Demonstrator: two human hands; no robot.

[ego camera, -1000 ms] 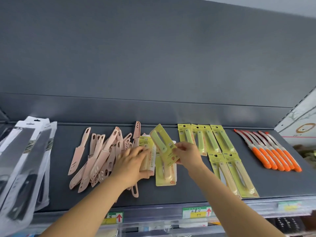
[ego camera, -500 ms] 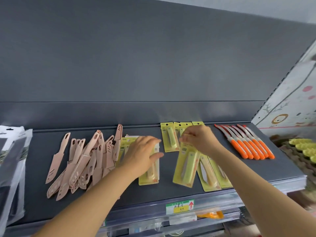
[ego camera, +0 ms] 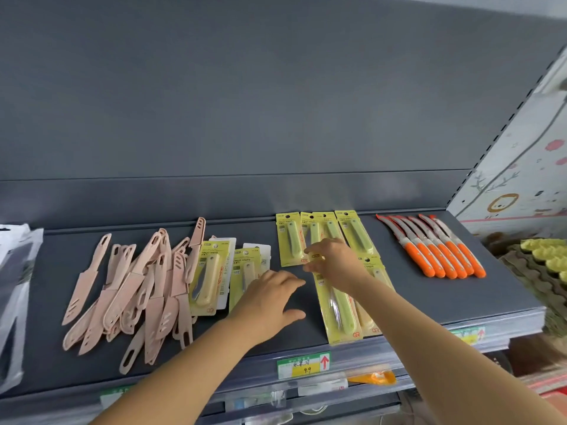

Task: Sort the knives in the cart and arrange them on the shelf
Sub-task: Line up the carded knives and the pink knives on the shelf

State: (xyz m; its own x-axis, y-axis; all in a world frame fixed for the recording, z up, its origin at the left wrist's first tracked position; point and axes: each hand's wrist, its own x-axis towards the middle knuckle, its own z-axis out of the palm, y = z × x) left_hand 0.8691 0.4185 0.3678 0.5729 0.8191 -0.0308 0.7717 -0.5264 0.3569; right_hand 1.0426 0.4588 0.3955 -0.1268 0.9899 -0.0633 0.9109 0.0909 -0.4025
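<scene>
Head view.

Item: green-handled knife sealed on a yellow card [ego camera: 337, 305], lying lengthwise at the front edge of the shelf [ego camera: 460, 302], top end toward the back wall.

Handling, as judged: light and flat. The card is fairly stiff but would bend, and the clear blister looks slick. With the blade enclosed, it is safe to take by the card's edges or top end. It is likely to slide readily on the smooth shelf.

Right hand [ego camera: 334, 262]: over the card's top end, fingers curled and apparently pinching it, though the fingertips are blurred. The rest of the card runs from under the wrist toward the person.

Left hand [ego camera: 270, 299]: fingers spread and relaxed over bare shelf, holding nothing, just left of the card. Whether it touches the shelf cannot be told.

Neighbouring stock:
- Row of matching green cards [ego camera: 288, 240] behind the right hand.
- Cream-handled cards [ego camera: 208, 280] just left of the left hand.
- Heap of pink sheathed knives [ego camera: 129, 286] further left.
- Orange-handled knives [ego camera: 441, 250] well to the right.
</scene>
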